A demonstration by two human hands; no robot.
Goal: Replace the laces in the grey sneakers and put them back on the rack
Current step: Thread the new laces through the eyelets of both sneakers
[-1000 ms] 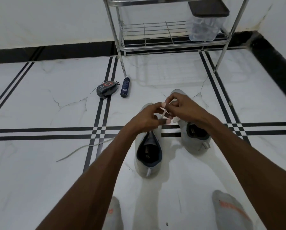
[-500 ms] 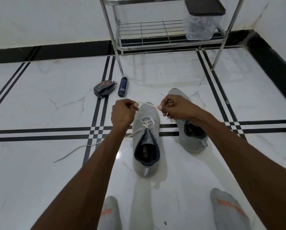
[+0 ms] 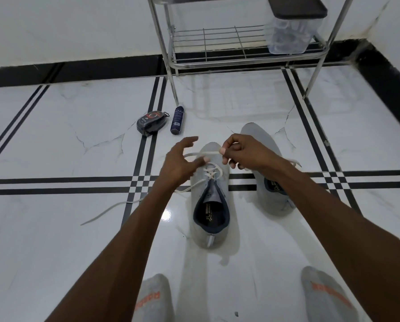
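sneakers' white lace (image 3: 201, 155) is going slack: left hand (image 3: 179, 162) is now spreading open, right hand (image 3: 245, 152) pinching it, lacing unfinished.

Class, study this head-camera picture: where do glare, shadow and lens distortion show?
In the head view, glare gleams on the glossy floor beside the grey sneaker; soft shadows and reflections spread under the sneaker and the rack; wide-angle distortion splays the rack's legs and bends the black floor stripes; the left hand looks slightly blurred, the right hand sharper.
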